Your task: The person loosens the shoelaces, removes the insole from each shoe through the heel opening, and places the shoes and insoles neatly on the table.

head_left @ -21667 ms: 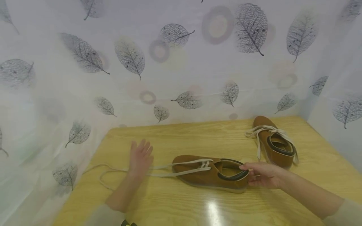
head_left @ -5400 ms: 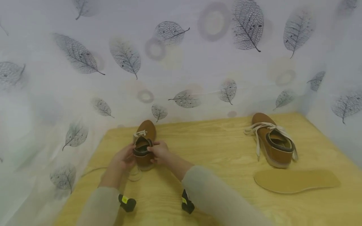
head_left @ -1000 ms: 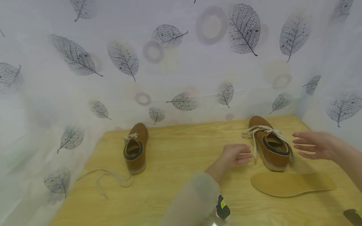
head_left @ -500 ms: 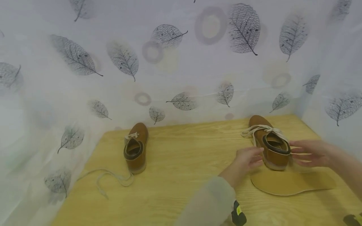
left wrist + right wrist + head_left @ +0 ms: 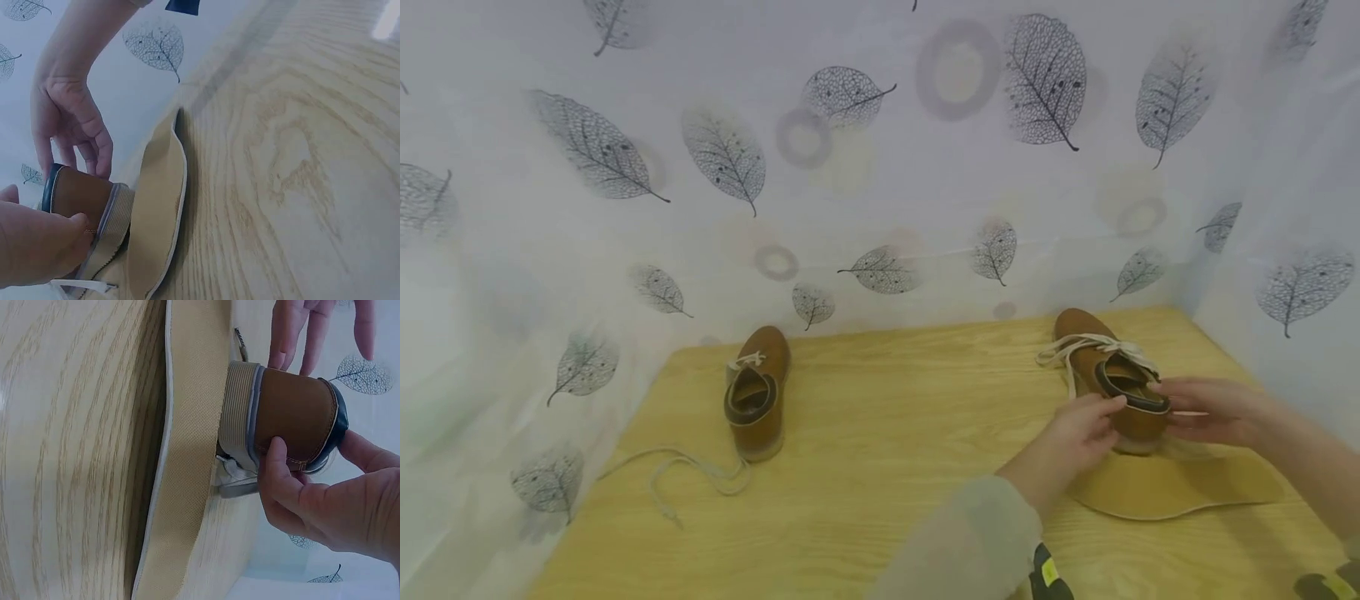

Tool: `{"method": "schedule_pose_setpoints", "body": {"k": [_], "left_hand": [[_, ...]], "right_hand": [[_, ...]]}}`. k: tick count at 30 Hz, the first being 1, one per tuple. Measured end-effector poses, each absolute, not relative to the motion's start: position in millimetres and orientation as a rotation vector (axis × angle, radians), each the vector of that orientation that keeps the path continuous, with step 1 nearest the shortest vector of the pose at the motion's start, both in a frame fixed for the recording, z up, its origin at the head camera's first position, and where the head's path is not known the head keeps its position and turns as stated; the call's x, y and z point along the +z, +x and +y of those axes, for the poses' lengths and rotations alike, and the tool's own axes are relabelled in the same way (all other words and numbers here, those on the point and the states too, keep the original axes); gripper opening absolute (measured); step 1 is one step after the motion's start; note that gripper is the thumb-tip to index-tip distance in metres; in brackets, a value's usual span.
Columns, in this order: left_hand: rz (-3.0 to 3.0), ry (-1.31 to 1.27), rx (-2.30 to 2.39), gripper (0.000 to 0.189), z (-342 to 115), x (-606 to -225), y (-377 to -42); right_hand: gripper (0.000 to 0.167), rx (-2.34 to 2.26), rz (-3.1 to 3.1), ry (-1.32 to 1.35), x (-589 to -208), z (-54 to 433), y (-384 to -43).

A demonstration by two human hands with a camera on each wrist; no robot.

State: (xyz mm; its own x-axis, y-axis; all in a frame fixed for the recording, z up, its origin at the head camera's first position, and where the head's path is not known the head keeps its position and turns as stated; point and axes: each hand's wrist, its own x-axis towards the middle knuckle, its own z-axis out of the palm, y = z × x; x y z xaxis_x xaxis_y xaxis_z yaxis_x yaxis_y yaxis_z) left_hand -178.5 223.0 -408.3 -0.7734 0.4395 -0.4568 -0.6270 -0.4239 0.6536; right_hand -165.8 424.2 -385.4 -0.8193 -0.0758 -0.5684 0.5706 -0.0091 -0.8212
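Note:
At the back right of the table stands a brown lace-up shoe [image 5: 1138, 427], toe away from me, with cream laces across its front and a dark padded collar. My left hand [image 5: 1078, 432] grips its left side, thumb at the collar and fingers against the heel part. On the other side my right hand [image 5: 1221, 408] pinches the collar, thumb at the opening and fingers on the outer wall; the right wrist view shows this hand [image 5: 337, 503] close up. A tan insole [image 5: 1180, 492] lies right behind the heel, its edge facing me.
The matching brown shoe [image 5: 760, 425] stands at the back left, laces tied short. Near it a loose cream lace [image 5: 673, 462] curls on the wooden table [image 5: 880, 467]. A white leaf-print curtain [image 5: 865, 183] hangs behind and at the sides.
The left shoe was turned upright at the back left and let go; the insole came onto the table. In the last second both hands closed in from the sides and took hold of the right shoe.

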Motion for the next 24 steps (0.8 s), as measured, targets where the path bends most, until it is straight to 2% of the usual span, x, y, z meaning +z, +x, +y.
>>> {"method": "schedule_pose_setpoints", "body": {"k": [3, 6, 8, 11, 15, 19, 24], "left_hand": [[1.213, -0.280, 2.192, 0.053, 222.7, -411.8, -181.3], [1.362, -0.221, 2.154, 0.040, 218.5, -415.5, -184.8], [1.452, -0.175, 2.124, 0.033, 214.6, -415.6, -185.3], [1.513, -0.163, 2.126, 0.036, 210.9, -415.7, -186.8], [1.529, -0.268, 2.185, 0.042, 209.8, -416.8, -189.3], [1.511, -0.416, 2.232, 0.046, 205.1, -420.6, -193.9], [1.481, -0.528, 2.205, 0.038, 195.8, -420.9, -199.5]], "right_hand": [[0.047, -1.900, 1.837, 0.465, -388.4, 421.3, -164.8], [0.043, -1.932, 1.828, 0.453, -389.5, 416.3, -164.1], [0.055, -1.916, 1.851, 0.423, -389.0, 412.7, -163.9], [0.061, -1.890, 1.890, 0.400, -387.1, 405.6, -164.9], [0.061, -1.880, 1.903, 0.388, -385.7, 395.4, -167.2], [0.070, -1.840, 1.937, 0.359, -385.7, 384.9, -170.0], [0.081, -1.787, 1.963, 0.312, -384.4, 378.3, -170.9]]}}
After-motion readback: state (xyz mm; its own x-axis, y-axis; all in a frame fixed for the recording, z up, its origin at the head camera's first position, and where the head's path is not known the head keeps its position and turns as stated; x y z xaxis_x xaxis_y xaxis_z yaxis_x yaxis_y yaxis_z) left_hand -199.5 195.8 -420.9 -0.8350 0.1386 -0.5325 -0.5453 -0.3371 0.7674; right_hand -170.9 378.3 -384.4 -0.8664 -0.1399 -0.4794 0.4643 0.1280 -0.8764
